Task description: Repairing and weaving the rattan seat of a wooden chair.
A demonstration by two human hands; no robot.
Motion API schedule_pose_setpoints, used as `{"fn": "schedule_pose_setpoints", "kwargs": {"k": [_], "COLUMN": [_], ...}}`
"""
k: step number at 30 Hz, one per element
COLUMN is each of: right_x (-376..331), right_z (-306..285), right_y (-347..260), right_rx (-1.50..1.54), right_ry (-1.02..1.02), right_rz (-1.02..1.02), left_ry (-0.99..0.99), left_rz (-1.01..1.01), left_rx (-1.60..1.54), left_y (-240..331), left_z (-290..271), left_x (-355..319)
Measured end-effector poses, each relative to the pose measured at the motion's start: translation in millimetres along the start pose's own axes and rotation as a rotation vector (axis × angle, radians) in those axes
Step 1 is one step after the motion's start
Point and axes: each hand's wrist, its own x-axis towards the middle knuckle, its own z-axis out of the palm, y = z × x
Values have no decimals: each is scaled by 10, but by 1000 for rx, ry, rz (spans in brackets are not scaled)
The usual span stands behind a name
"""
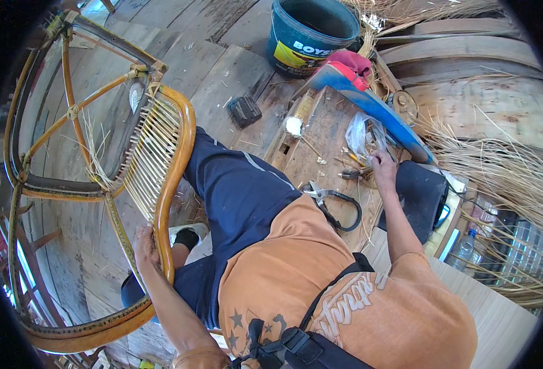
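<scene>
Gripping the rattan chair (pixel 151 161) on my L, L hand (pixel 146 247) on its curved rail (pixel 188 122). Wooden bench (pixel 332 112) is to my R, dk blue bucket (pixel 302 44) near its far end; my R hand (pixel 384 166), fingers bent, is at the clear plastic bag (pixel 364 132) on the bench, can't tell if pinching.

Gap between rattan frame (pixel 156 144) and bucket (pixel 291 52)

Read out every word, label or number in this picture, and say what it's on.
I don't copy printed words, but here's where they stand:
Dark teal bucket: large white capitals, clear enough to read; the smaller print beneath is too blurred.
Orange shirt: pale slanted script, beside dark stars that aren't text.
Clear bottle: any print is too small to read.
</scene>
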Motion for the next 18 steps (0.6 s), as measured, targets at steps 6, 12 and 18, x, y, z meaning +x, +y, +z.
{"fn": "schedule_pose_setpoints", "kwargs": {"k": [6,12,18], "right_x": [-18,-39,-103], "right_z": [125,89,-60], "right_y": [-247,-34,46], "right_rx": [-191,-124,9], "right_ry": [-95,-76,-158], "right_rz": [-165,-151,37], "left_ry": [80,-40,-30], "left_rz": [-20,-59,-37], "left_rx": [-52,-10,-23], "left_y": [-68,-38,119], "left_z": [-164,-165,149], "left_x": [81,52,-147]}}
